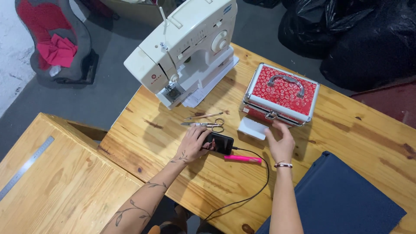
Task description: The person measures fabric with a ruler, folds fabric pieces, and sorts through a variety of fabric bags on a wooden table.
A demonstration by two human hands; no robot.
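My left hand (pixel 193 143) rests on a black phone (pixel 222 143) lying on the wooden table (pixel 346 130), fingers curled over its left end. A black cable (pixel 255 190) runs from the phone toward the table's near edge. My right hand (pixel 281 141) hovers with fingers spread just in front of a red flowered metal case (pixel 281 93) and next to a small white box (pixel 252 128); it holds nothing. A pink pen-like tool (pixel 242 159) lies between my hands.
A white sewing machine (pixel 186 47) stands at the table's far left. Scissors (pixel 206 125) and tweezers (pixel 203 116) lie before it. Folded dark blue fabric (pixel 342 199) covers the near right. A steel ruler (pixel 26 167) lies on a second wooden table (pixel 65 186). Black bags (pixel 359 30) sit behind.
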